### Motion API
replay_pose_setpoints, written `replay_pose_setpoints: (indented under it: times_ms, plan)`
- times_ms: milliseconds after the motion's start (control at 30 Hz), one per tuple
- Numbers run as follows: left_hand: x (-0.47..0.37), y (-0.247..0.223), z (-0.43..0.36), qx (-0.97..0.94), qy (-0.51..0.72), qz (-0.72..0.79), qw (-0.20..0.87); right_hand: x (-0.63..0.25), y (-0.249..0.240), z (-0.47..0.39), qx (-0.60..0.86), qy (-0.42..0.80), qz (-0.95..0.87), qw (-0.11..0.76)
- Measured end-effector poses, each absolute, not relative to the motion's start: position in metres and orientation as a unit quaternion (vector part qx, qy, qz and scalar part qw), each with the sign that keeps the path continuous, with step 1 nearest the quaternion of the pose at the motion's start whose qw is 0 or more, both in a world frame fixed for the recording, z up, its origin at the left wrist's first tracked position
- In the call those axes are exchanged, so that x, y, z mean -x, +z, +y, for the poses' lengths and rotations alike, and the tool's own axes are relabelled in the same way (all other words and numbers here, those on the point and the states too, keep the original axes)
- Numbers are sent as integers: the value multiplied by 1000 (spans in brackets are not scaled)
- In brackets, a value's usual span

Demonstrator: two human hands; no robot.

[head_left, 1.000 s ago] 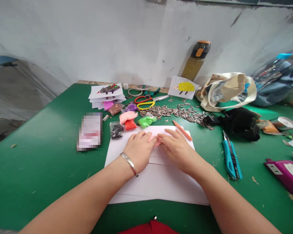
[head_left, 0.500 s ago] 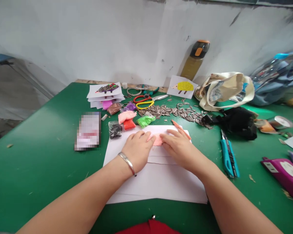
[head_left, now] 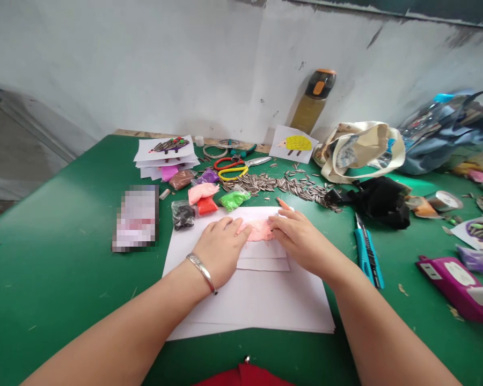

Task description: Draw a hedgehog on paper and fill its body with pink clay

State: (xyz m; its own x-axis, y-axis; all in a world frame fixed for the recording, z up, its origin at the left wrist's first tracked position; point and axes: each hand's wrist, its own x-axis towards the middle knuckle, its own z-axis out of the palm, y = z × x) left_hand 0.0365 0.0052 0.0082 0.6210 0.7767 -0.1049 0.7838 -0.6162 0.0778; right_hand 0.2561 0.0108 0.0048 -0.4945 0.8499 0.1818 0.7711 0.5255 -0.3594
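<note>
A flattened patch of pink clay (head_left: pixel 257 231) lies on a small white sheet (head_left: pixel 262 263), which rests on larger white paper (head_left: pixel 257 305). At the patch's left edge is my left hand (head_left: pixel 220 246), palm down with the fingers spread and the thumb at the clay. From the right, my right hand (head_left: pixel 300 236) touches the other edge with its fingertips; it holds nothing. Faint drawn lines show just below the clay. An orange pen (head_left: pixel 282 203) sticks out beyond my right fingers.
Clay packets, among them green (head_left: pixel 234 199) and black (head_left: pixel 183 215), lie behind the paper. Farther back are scissors (head_left: pixel 233 170), sunflower seeds (head_left: pixel 290 185) and a bottle (head_left: pixel 312 104). A blue cutter (head_left: pixel 368 252) and a magenta case (head_left: pixel 459 287) lie right; a blurred-out item (head_left: pixel 136 219) lies left.
My hands have moved apart a little, so more of the pink clay shows between them. The whole view has shifted slightly, and things appear farther left.
</note>
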Motion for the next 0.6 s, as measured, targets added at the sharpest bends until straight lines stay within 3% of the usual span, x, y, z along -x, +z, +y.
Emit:
replay_pose_setpoints:
  times_ms: [600]
  plan:
    - [-38,13,3,-887,-41,455,70,-238,7,2,452,172,-862,153]
